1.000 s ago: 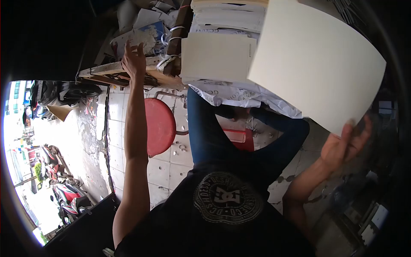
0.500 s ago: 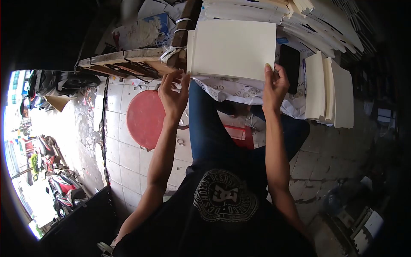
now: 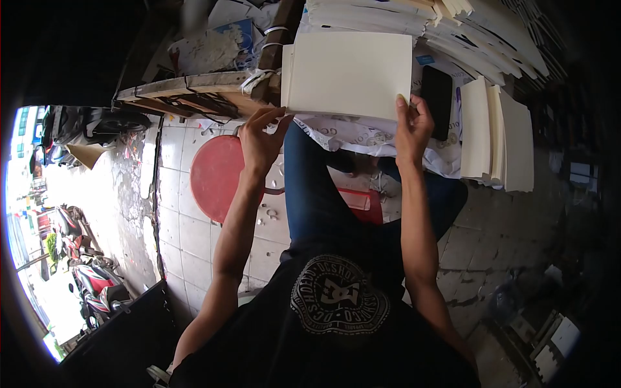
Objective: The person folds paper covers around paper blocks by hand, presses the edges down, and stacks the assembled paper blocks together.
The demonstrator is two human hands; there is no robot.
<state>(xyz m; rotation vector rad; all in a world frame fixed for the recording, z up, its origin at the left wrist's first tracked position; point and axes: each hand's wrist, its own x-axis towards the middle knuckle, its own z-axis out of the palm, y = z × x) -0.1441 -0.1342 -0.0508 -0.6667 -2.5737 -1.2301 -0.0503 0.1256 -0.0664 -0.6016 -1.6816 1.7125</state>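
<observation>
Cream paper sheets (image 3: 349,74) lie flat in front of me, with a narrow strip of a lower layer showing along the left edge. My right hand (image 3: 414,126) pinches their lower right corner, thumb on top and fingers curled beneath. At the lower left corner, my left hand (image 3: 262,136) has its thumb and index fingertips closed together on the paper's edge. Under the sheets is a crumpled white printed covering (image 3: 369,136). Just right of my right hand lies a black phone (image 3: 437,103).
Cream paper stacks (image 3: 479,129) stand at the right, with larger piles (image 3: 485,45) behind them. A wooden frame (image 3: 187,87) bound with ties is at the left, above a red round stool (image 3: 217,178). Parked motorcycles (image 3: 97,284) are outside at far left.
The sheets have shifted slightly left, together with my right hand. My left thumb and index finger have come together at the left corner.
</observation>
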